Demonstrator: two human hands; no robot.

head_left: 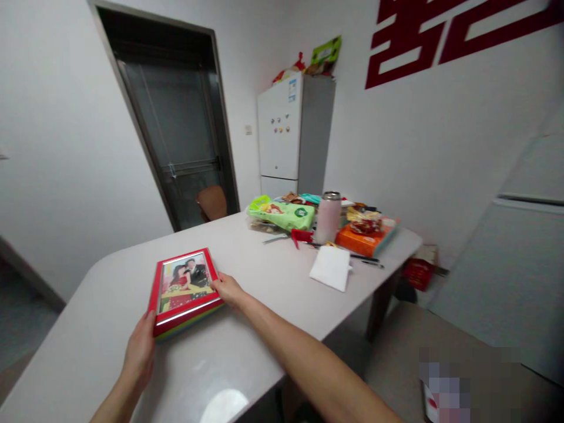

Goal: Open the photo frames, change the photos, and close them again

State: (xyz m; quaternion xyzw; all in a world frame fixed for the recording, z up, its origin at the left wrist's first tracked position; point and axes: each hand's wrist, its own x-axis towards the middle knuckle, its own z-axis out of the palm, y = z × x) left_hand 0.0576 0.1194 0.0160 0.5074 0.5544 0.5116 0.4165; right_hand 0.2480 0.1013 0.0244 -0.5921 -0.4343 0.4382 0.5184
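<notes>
A thick red photo album (188, 284) with a silver-edged couple's picture set in its cover is at the near left of the white table (264, 329). Green and yellow show along its lower side. My left hand (140, 348) grips its near left corner, thumb along the red edge. On the right edge, my right hand (229, 290) has its thumb over the border and its fingers mostly hidden underneath. Whether the album rests fully on the tabletop or is slightly raised, I cannot tell.
Toward the table's far end are a green package (286, 215), a pink thermos (328, 218), an orange box (363, 238), white paper (330, 268), pens and a red-handled tool (301, 236). Behind stand a brown chair (212, 202) and a white fridge (279, 132).
</notes>
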